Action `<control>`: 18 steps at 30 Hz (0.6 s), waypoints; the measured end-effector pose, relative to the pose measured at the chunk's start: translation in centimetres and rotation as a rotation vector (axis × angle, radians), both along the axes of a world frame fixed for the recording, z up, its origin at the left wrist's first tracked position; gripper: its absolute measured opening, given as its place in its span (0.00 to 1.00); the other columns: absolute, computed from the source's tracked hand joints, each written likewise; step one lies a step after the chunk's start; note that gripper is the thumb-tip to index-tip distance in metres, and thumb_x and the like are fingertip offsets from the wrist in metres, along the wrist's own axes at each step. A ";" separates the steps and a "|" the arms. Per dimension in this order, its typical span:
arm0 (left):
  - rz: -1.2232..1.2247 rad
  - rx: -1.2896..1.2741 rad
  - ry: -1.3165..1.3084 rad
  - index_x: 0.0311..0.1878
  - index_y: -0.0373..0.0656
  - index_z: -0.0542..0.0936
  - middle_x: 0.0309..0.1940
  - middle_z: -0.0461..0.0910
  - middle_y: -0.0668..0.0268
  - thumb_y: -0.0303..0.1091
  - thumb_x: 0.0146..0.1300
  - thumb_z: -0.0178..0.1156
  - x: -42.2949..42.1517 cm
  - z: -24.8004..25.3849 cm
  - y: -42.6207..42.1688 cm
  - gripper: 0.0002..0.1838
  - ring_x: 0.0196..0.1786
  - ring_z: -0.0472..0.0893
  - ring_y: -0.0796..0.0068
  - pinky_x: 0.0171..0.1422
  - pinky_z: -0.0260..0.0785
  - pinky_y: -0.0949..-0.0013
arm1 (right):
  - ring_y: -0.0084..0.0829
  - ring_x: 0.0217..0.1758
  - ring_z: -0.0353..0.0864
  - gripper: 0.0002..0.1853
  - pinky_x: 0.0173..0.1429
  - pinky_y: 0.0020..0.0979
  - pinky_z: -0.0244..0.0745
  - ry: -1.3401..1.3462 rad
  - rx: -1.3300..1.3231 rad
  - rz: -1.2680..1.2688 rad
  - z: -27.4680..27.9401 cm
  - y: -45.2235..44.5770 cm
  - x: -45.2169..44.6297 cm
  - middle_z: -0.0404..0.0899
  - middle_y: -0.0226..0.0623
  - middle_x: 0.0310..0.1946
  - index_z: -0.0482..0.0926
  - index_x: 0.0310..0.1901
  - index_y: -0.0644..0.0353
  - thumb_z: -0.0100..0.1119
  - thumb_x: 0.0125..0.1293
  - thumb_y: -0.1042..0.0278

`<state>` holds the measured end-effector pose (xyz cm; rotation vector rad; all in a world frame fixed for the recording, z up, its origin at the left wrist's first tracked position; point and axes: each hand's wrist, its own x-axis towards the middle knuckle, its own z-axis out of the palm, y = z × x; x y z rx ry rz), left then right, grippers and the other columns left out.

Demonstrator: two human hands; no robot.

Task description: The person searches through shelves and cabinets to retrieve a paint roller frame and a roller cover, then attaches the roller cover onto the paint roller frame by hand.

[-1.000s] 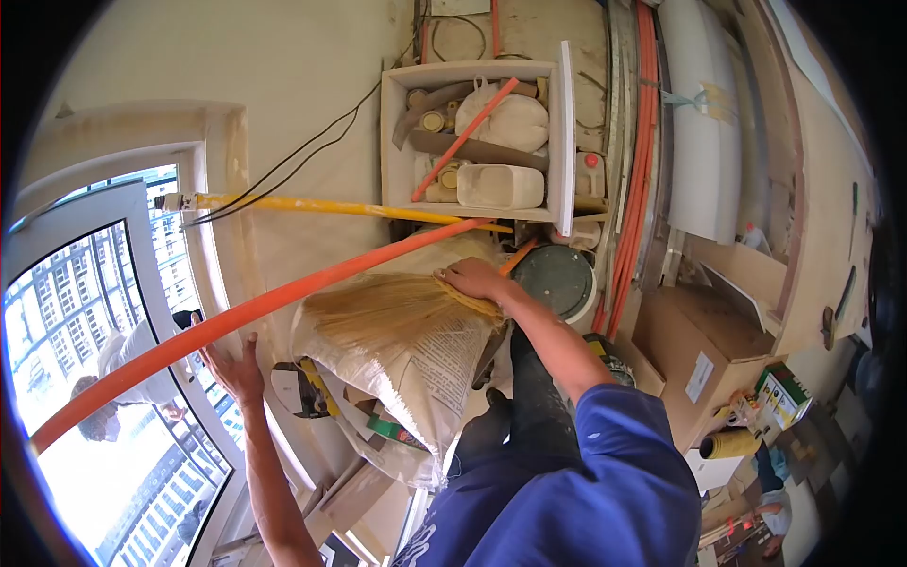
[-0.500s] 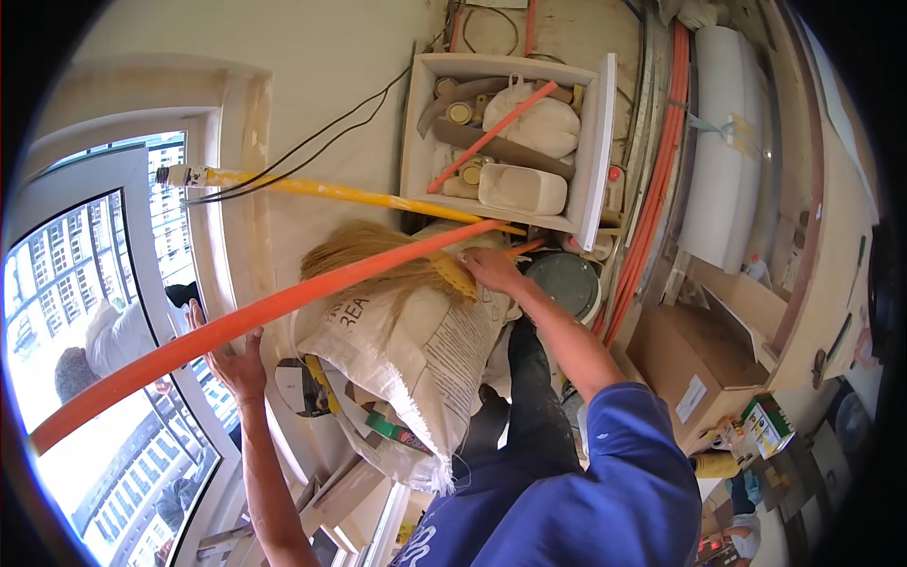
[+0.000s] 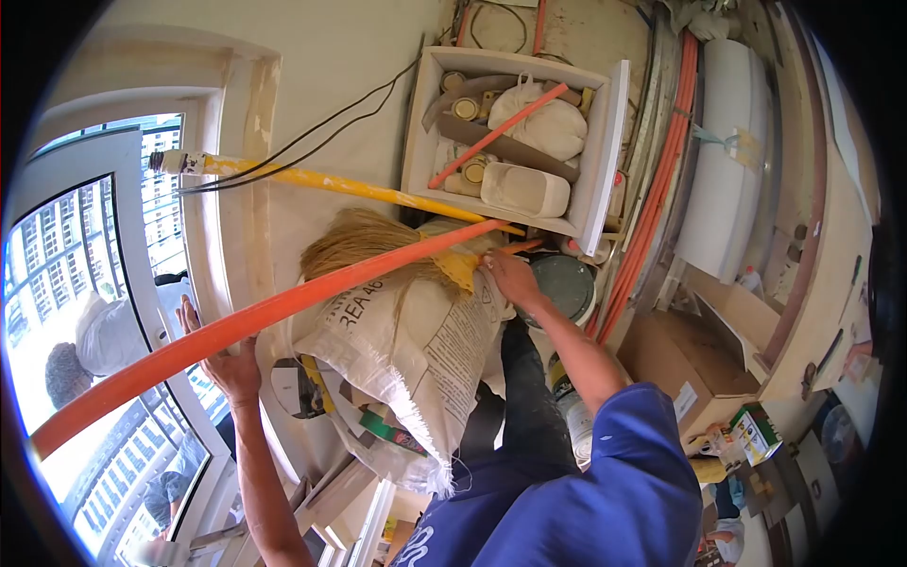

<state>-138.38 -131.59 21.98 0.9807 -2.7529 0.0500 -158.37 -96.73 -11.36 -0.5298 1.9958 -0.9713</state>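
My left hand (image 3: 230, 367) is raised at the window side, behind a long orange pole (image 3: 283, 307) that crosses in front of it. Its fingers stretch up past the pole and the thumb stands apart; whether the palm touches the pole is hidden. My right hand (image 3: 513, 281) is closed at the yellow collar of a straw broom (image 3: 455, 272), whose bristles fan out to the left. The broom lies on a white woven sack (image 3: 430, 345) with printed text. The orange pole passes over the bristles.
A drawer-like box (image 3: 510, 219) holds pipe fittings, a bag and a tub. A yellow pole (image 3: 321, 180) leans below it. A dark-lidded bucket (image 3: 564, 288), orange pipes (image 3: 652, 189), a white roll (image 3: 723, 161) and a cardboard box (image 3: 685, 354) stand right. People show beyond the window.
The broom's yellow collar has turned and shows more of its broad side. My right hand has shifted slightly right. My left hand stays behind the pole as the view tilts a little.
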 end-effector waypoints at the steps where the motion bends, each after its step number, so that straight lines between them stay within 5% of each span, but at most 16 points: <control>1: -0.001 -0.007 -0.005 0.77 0.41 0.60 0.77 0.62 0.54 0.55 0.54 0.75 0.0 0.0 0.0 0.53 0.80 0.56 0.47 0.81 0.47 0.47 | 0.52 0.56 0.80 0.21 0.60 0.46 0.73 -0.001 0.010 -0.003 0.3 0.3 -0.4 0.82 0.53 0.50 0.82 0.51 0.62 0.47 0.75 0.53; 7: 0.009 -0.019 -0.008 0.77 0.42 0.61 0.77 0.62 0.54 0.55 0.53 0.75 0.1 -0.1 0.0 0.53 0.80 0.56 0.48 0.81 0.47 0.46 | 0.55 0.39 0.82 0.13 0.43 0.48 0.76 0.367 -0.145 -0.275 -0.3 0.9 -3.4 0.83 0.51 0.35 0.83 0.40 0.62 0.56 0.70 0.61; 15: 0.045 0.091 0.063 0.74 0.44 0.66 0.77 0.63 0.61 0.38 0.55 0.75 -1.1 0.2 1.4 0.43 0.81 0.55 0.52 0.82 0.43 0.47 | 0.57 0.36 0.80 0.12 0.42 0.51 0.74 0.475 -0.056 -0.336 -1.4 -1.0 -10.6 0.81 0.52 0.31 0.80 0.34 0.64 0.57 0.70 0.63; 18: 0.042 0.024 -0.002 0.76 0.43 0.63 0.77 0.62 0.56 0.44 0.53 0.77 -0.3 -0.1 0.5 0.49 0.80 0.56 0.51 0.82 0.47 0.49 | 0.56 0.37 0.81 0.12 0.42 0.50 0.75 0.529 -0.018 -0.337 -2.8 -1.4 -12.7 0.81 0.52 0.32 0.81 0.35 0.63 0.57 0.69 0.63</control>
